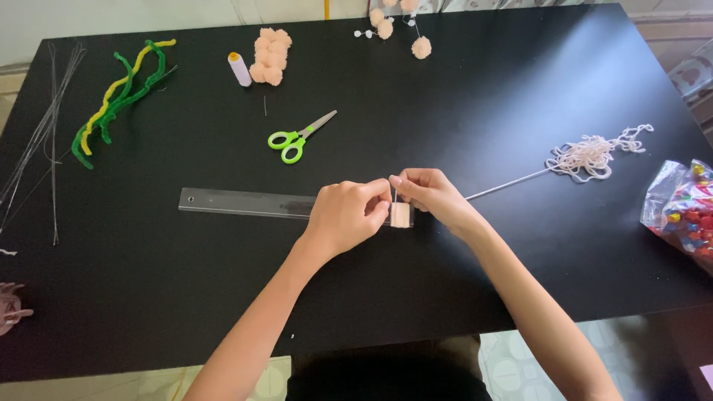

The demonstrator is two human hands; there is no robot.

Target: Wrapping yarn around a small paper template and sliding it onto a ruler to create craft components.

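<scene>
A clear plastic ruler (238, 202) lies flat on the black table (445, 282). Pale peach yarn is wound in a small bundle (401, 215) around the ruler's right end. My left hand (347, 215) grips the ruler beside the bundle, fingers curled. My right hand (431, 191) pinches the yarn strand just above the bundle. From that hand a taut strand (505, 184) runs right to a loose heap of yarn (594, 154).
Green-handled scissors (297, 137) lie behind the ruler. Peach pompoms (269, 56), a thread spool (239, 68), green and yellow pipe cleaners (119, 93) and thin wires (44, 134) sit at the back left. More pompoms (420, 46) lie at the back. A bag of coloured beads (683, 212) rests at the right edge.
</scene>
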